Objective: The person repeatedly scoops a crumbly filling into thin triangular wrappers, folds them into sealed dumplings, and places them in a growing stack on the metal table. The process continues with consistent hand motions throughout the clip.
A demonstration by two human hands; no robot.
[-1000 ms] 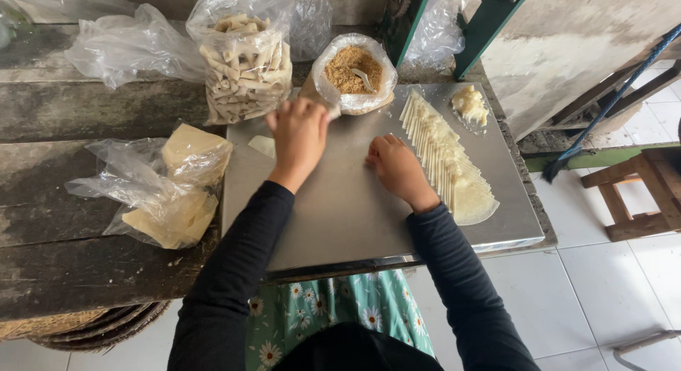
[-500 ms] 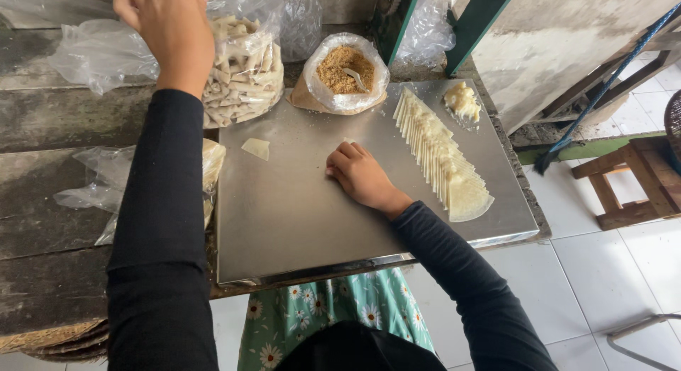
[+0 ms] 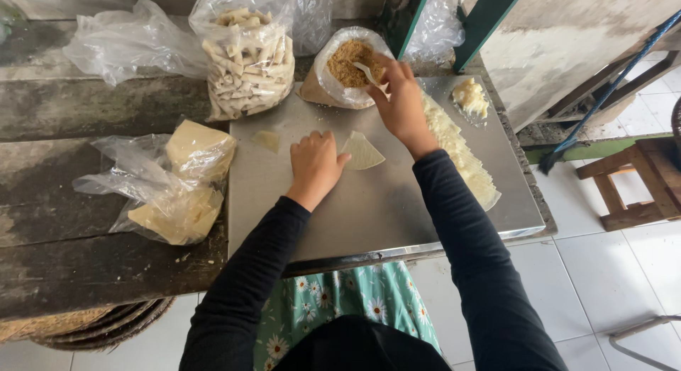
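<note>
Pastry sheet [image 3: 362, 152] just beside left hand [image 3: 314, 161]

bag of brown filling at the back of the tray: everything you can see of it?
The bag of brown filling is a clear thin plastic bag, its mouth rolled down and open, standing upright at the far edge of the steel tray. It holds a coarse brown crumbly mass. A small white spoon lies in the filling, and the right hand reaches into the mouth with its fingers at the spoon. A taller bag of pale rolled pieces stands to its left.
</note>
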